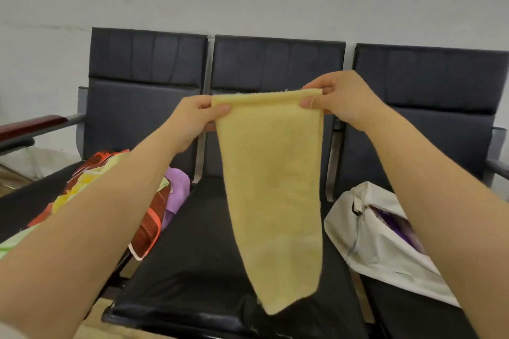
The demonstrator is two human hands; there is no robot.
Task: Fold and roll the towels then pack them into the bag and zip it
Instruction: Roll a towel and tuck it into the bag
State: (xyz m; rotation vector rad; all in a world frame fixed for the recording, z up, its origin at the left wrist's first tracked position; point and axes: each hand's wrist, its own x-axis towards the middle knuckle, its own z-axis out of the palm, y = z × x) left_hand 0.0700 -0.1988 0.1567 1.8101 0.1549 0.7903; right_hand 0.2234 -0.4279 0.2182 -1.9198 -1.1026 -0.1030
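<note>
Yellow towel [271, 201] hangs lengthwise over middle seat [192, 256], folded narrow, lower tip near seat's front edge. My left hand [192, 115] pinches top left corner, my right hand [338, 99] pinches top right corner. White bag [385, 245] lies unzipped on right seat. Pile of coloured towels [115, 190] on left seat.
</note>
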